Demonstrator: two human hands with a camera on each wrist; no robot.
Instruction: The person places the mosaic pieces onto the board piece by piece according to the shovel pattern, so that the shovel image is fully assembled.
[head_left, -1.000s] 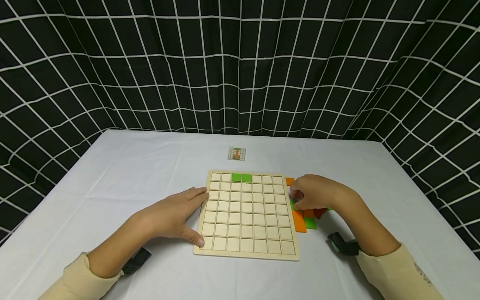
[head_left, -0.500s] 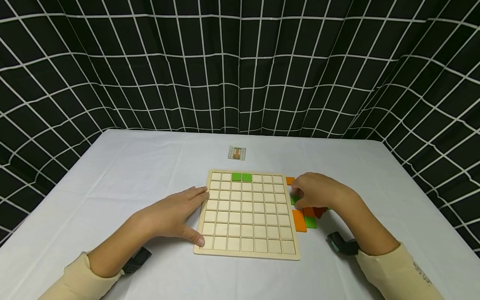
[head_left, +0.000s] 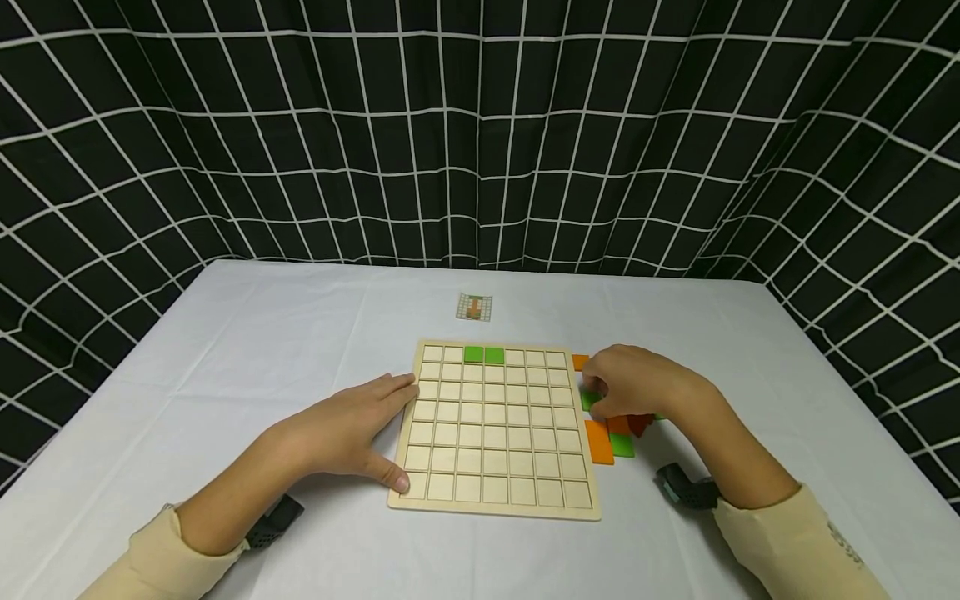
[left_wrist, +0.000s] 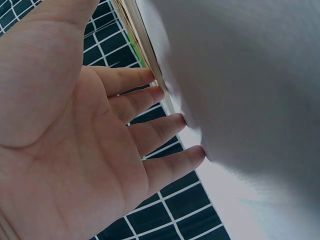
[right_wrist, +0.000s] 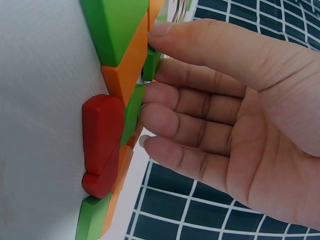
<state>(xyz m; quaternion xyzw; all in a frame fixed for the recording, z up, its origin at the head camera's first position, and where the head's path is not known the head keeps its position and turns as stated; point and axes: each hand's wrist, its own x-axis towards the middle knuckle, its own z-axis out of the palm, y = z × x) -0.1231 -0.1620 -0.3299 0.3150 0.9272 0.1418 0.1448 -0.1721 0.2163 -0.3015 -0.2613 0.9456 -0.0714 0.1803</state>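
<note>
Green tile (head_left: 590, 403) beside the wooden grid board (head_left: 493, 435) has shifted slightly since a second ago, my right hand (head_left: 634, 383) on it, can't tell if gripping, left hand (head_left: 347, 429) straight-fingered at board's left edge, sleeve print (head_left: 846, 546) illegible.

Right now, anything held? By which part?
The left hand only rests on the left edge of the board; whether the right hand pinches a green tile cannot be told.

White-clothed table (head_left: 300, 333): gridded wooden board (head_left: 492, 414), small patterned card (head_left: 474, 307), coloured pieces (head_left: 599, 442) alongside board
</note>
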